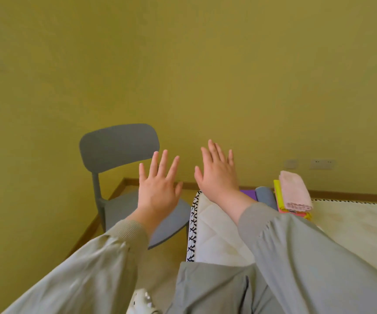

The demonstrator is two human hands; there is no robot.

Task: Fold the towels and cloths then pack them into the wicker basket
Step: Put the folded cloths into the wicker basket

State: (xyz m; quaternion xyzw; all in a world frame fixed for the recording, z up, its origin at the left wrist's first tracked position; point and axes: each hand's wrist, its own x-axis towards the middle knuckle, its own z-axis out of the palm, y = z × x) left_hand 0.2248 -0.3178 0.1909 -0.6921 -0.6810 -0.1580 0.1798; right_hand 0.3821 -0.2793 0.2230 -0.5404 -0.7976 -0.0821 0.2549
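Pink folded towel (295,191) tops a stack of yellow and orange cloths (278,193) on the bed (353,220), at its far edge, beside a grey roll (265,196) | hands: left hand (158,189) and right hand (219,177) both raised, fingers spread straight, holding nothing | left hand before grey chair (119,146), right hand above the bed corner

chair (124,177) left of mattress (217,234) | folded cloths (294,191) stacked on mattress, far edge
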